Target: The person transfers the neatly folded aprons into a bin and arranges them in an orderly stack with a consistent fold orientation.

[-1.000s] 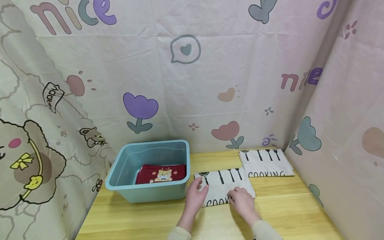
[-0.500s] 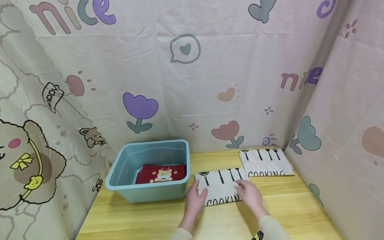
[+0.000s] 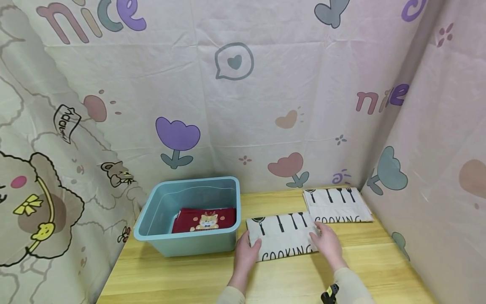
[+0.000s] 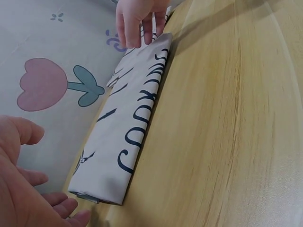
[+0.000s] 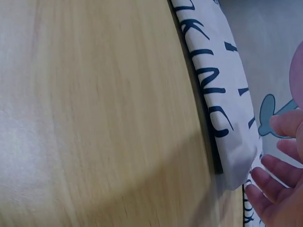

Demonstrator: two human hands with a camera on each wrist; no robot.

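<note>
The nearer folded cloth (image 3: 284,238) lies in from the back edge of the table (image 3: 190,278), the left hand (image 3: 246,253) and right hand (image 3: 328,245) at its 2 ends, fingers apart, unclamped. Catching only the upper layers could let the folds slip open.

Pale flower-printed fabric backdrop (image 3: 258,101), cream bear-patterned curtain (image 3: 34,101) at left, similar cloth (image 3: 444,114) at right, yellowish wood-grain tabletop (image 3: 178,278)
</note>
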